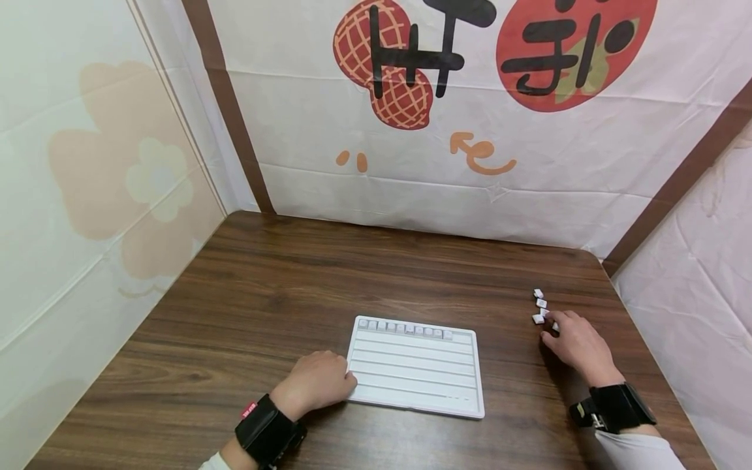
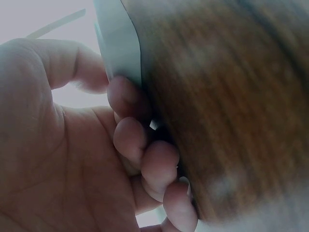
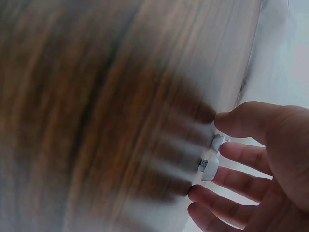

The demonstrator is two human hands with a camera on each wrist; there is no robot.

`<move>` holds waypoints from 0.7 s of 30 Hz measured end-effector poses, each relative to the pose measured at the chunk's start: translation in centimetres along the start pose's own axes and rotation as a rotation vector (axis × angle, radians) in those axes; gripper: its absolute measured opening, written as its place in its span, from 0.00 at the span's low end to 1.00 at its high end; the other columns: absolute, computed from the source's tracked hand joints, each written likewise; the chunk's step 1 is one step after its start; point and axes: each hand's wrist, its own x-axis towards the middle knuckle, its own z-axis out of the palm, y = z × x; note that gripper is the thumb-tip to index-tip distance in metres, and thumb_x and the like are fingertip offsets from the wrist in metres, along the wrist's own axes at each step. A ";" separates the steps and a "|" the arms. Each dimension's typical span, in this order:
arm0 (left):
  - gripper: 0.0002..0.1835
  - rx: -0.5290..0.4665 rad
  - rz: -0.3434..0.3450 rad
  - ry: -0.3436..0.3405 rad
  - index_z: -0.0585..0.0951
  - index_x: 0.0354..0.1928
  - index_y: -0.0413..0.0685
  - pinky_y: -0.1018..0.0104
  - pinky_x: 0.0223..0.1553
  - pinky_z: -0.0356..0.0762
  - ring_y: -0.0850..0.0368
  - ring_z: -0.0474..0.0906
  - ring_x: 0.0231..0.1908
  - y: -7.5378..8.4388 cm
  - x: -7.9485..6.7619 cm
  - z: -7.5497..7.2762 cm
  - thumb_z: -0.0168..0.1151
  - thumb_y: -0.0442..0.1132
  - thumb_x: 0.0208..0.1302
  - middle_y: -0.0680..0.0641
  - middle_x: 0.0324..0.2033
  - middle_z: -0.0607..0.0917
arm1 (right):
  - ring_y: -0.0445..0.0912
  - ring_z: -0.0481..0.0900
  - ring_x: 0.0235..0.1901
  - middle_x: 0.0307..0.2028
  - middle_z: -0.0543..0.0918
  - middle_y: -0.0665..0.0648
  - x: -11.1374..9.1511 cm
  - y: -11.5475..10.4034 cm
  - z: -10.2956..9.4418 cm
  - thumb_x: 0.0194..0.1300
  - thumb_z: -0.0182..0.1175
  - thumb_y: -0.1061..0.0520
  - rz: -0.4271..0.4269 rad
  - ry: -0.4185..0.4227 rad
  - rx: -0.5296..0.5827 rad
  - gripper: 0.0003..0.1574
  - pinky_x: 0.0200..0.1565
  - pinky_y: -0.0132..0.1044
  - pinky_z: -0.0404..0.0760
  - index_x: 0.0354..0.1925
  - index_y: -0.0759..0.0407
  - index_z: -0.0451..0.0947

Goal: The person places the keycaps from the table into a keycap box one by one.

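Note:
A white ridged tray (image 1: 414,372) lies on the table with a row of small white keycaps (image 1: 405,328) along its far ledge. My left hand (image 1: 320,382) grips the tray's near left corner, thumb on one side and curled fingers at the edge; the left wrist view shows the tray's corner (image 2: 120,43) between them. At the right, my right hand (image 1: 578,346) reaches over a few loose keycaps (image 1: 538,319), its fingers spread and slightly bent. In the right wrist view, two keycaps (image 3: 210,169) sit at the fingertips, and thumb and index finger are apart.
The brown wood table (image 1: 282,281) carries the tray at its middle front. More loose keycaps (image 1: 538,294) lie just beyond the right hand, near the right edge. White printed cloth walls (image 1: 411,189) stand around the back and sides.

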 end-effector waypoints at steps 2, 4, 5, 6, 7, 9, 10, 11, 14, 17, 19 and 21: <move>0.17 0.001 0.003 0.003 0.68 0.14 0.52 0.58 0.24 0.63 0.54 0.64 0.22 0.0 0.0 0.0 0.52 0.42 0.61 0.51 0.18 0.69 | 0.68 0.78 0.46 0.46 0.80 0.73 0.1 0.0 0.1 0.62 0.65 0.59 -0.009 0.015 0.000 0.24 0.45 0.61 0.76 0.53 0.71 0.78; 0.17 0.004 0.006 0.004 0.67 0.14 0.52 0.59 0.24 0.63 0.55 0.64 0.22 0.0 0.0 0.1 0.52 0.42 0.61 0.51 0.18 0.69 | 0.67 0.80 0.44 0.43 0.81 0.72 0.1 0.1 0.1 0.60 0.65 0.62 -0.024 0.041 -0.001 0.21 0.43 0.60 0.76 0.51 0.71 0.79; 0.17 0.002 0.006 0.003 0.67 0.14 0.52 0.59 0.24 0.62 0.55 0.63 0.21 0.0 0.0 0.1 0.52 0.42 0.61 0.51 0.18 0.68 | 0.66 0.80 0.42 0.42 0.81 0.71 0.1 0.1 0.2 0.60 0.64 0.63 -0.029 0.054 0.002 0.19 0.42 0.60 0.77 0.49 0.70 0.79; 0.17 0.001 0.007 0.002 0.66 0.14 0.52 0.59 0.23 0.61 0.55 0.63 0.21 0.0 0.0 0.1 0.52 0.42 0.61 0.52 0.17 0.67 | 0.66 0.80 0.42 0.41 0.82 0.71 0.1 0.1 0.2 0.59 0.64 0.65 -0.031 0.066 0.007 0.18 0.41 0.60 0.77 0.48 0.70 0.79; 0.17 -0.001 0.007 0.000 0.66 0.14 0.53 0.60 0.23 0.61 0.55 0.62 0.21 0.1 0.0 0.1 0.52 0.42 0.61 0.52 0.17 0.67 | 0.66 0.81 0.41 0.40 0.82 0.71 0.2 0.1 0.2 0.58 0.63 0.67 -0.034 0.076 0.011 0.16 0.41 0.59 0.77 0.47 0.70 0.79; 0.17 -0.002 0.007 -0.003 0.66 0.14 0.53 0.60 0.23 0.60 0.56 0.62 0.21 0.1 0.0 0.1 0.52 0.42 0.61 0.52 0.17 0.66 | 0.65 0.81 0.40 0.38 0.82 0.70 0.2 0.2 0.2 0.57 0.61 0.69 -0.031 0.085 0.021 0.14 0.40 0.59 0.77 0.44 0.69 0.79; 0.17 -0.002 0.007 -0.003 0.66 0.14 0.52 0.60 0.23 0.60 0.56 0.62 0.21 0.1 0.1 0.1 0.52 0.42 0.61 0.52 0.17 0.66 | 0.65 0.81 0.39 0.38 0.82 0.69 0.2 0.2 0.1 0.57 0.60 0.69 -0.024 0.082 0.029 0.13 0.40 0.59 0.76 0.43 0.69 0.79; 0.17 0.000 0.006 -0.001 0.67 0.14 0.52 0.60 0.23 0.61 0.55 0.63 0.21 0.1 0.1 0.1 0.52 0.42 0.61 0.52 0.17 0.67 | 0.64 0.80 0.38 0.37 0.81 0.68 0.3 0.2 0.1 0.56 0.60 0.69 -0.021 0.080 0.033 0.12 0.39 0.59 0.76 0.41 0.68 0.78; 0.16 0.007 0.002 0.002 0.69 0.15 0.51 0.59 0.23 0.63 0.55 0.64 0.22 0.1 0.1 0.0 0.52 0.43 0.60 0.51 0.18 0.70 | 0.60 0.79 0.35 0.33 0.80 0.65 0.3 0.2 -0.1 0.56 0.61 0.69 -0.018 0.072 0.038 0.08 0.38 0.58 0.76 0.37 0.66 0.77; 0.16 0.006 0.002 -0.001 0.68 0.15 0.51 0.59 0.23 0.62 0.55 0.64 0.21 0.1 0.1 -0.1 0.53 0.42 0.61 0.51 0.18 0.69 | 0.58 0.78 0.32 0.31 0.79 0.63 0.3 0.2 -0.2 0.54 0.61 0.69 -0.026 0.062 0.040 0.06 0.36 0.56 0.75 0.34 0.65 0.77; 0.17 0.005 0.003 -0.001 0.68 0.14 0.52 0.60 0.23 0.62 0.55 0.63 0.21 0.1 0.1 -0.1 0.53 0.42 0.61 0.51 0.17 0.68 | 0.57 0.77 0.32 0.31 0.79 0.63 0.3 0.1 -0.3 0.54 0.61 0.69 -0.027 0.046 0.039 0.06 0.36 0.56 0.75 0.34 0.65 0.78; 0.16 0.005 0.005 -0.002 0.68 0.15 0.52 0.60 0.23 0.62 0.55 0.63 0.21 0.1 0.1 -0.1 0.53 0.42 0.61 0.51 0.17 0.68 | 0.56 0.77 0.32 0.31 0.79 0.63 0.2 0.1 -0.3 0.54 0.61 0.68 -0.020 0.033 0.033 0.05 0.36 0.55 0.75 0.33 0.65 0.79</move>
